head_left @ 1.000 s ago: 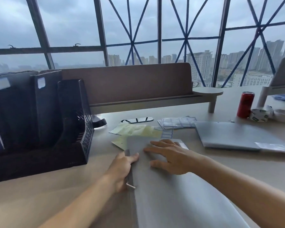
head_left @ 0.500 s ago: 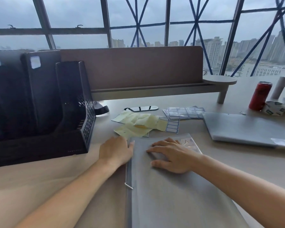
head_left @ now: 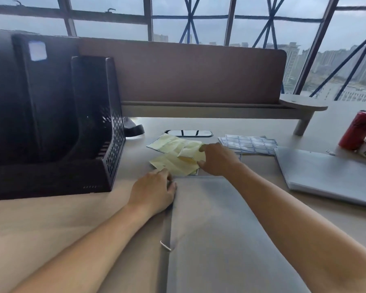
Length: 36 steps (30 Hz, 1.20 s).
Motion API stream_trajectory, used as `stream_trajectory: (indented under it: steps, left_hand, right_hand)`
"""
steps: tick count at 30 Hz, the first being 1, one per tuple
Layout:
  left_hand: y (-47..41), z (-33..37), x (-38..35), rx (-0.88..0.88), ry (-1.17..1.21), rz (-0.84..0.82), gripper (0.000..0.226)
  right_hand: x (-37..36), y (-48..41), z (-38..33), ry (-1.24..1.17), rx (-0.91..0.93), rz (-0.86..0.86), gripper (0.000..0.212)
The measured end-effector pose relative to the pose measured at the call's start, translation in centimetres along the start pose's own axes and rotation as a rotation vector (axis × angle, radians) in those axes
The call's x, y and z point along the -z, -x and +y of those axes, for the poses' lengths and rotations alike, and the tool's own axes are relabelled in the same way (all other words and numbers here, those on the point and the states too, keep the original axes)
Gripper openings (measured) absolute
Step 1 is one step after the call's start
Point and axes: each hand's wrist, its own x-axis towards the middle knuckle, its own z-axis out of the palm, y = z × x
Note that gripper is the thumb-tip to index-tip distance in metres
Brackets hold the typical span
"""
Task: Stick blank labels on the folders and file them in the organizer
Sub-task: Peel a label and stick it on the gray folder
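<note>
Grey folder (head_left: pixel 220 229) lies flat on desk (head_left: pixel 51 229). Left hand (head_left: pixel 154 193) rests at its top-left corner, fingers loosely bent, gripping nothing. Just beyond folder's top edge, right hand (head_left: pixel 218 159) pinches a yellow sheet (head_left: pixel 189 150) btwn thumb & index. Label sheets (head_left: pixel 249 143) lie further back-right, organizer (head_left: pixel 106 134) left of folder. Sheets prob. v. light & floppy, so take by a corner; folder looks thin & may slide, so pin it w/ the palm

Bare to the wrist — left forearm (head_left: pixel 89 246) and right forearm (head_left: pixel 283 218).
</note>
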Motion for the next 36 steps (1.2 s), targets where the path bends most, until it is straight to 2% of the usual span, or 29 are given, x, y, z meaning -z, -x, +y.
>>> stream_trajectory:
  steps: [3, 7, 12, 16, 18, 20, 22, 25, 27, 29, 32, 36]
  left_hand:
    - [-0.1, -0.1, -0.3, -0.014, 0.018, 0.016, 0.020]
    - [-0.1, -0.2, -0.2, -0.012, 0.045, 0.030, 0.019]
    - [0.0, -0.4, -0.1, 0.038, 0.129, 0.067, 0.018]
    - [-0.6, -0.4, 1.0, 0.148, 0.428, 0.121, 0.013]
    - [-1.1, -0.2, 2.2, 0.206, 0.626, 0.163, 0.010]
    - [-1.7, -0.1, 3.1, 0.288, 0.803, 0.173, 0.014]
    - [-2.3, -0.2, 4.0, 0.397, 0.986, 0.110, 0.028]
    - [-2.4, -0.3, 4.7, 0.470, 1.238, -0.133, 0.031]
    - [-2.0, -0.4, 4.5, 0.401, 1.122, -0.250, 0.034]
    - [-1.7, -0.3, 4.1, 0.381, 1.076, -0.277, 0.033]
    - [-1.6, 0.0, 3.7, 0.361, 1.187, -0.114, 0.021]
    - [-1.3, 0.3, 4.2, 0.347, 1.323, 0.094, 0.031]
  right_hand:
    - [-0.3, -1.0, -1.1, 0.104, -0.011, -0.015, 0.049]
    - [-0.6, -1.6, -2.1, 0.260, 0.052, 0.038, 0.037]
    - [0.5, -1.2, -1.6, 0.313, 0.100, 0.125, 0.023]
    - [1.9, 0.1, 0.0, 0.149, 0.121, 0.316, 0.024]
    - [2.2, 1.5, 0.9, 0.013, 0.257, 0.501, 0.020]
    - [2.4, 3.3, 1.4, -0.127, 0.450, 0.617, 0.017]
    - [2.4, 4.7, 1.6, -0.270, 0.612, 0.671, 0.016]
    - [2.0, 5.8, 1.7, -0.425, 0.738, 0.724, 0.014]
    - [1.4, 6.1, 1.6, -0.428, 0.807, 0.752, 0.012]
    - [0.9, 6.2, 1.7, -0.400, 0.839, 0.785, 0.012]
    - [0.2, 6.2, 2.5, -0.399, 0.812, 0.772, 0.012]
    - [-1.4, 6.0, 3.4, -0.310, 0.694, 0.610, 0.025]
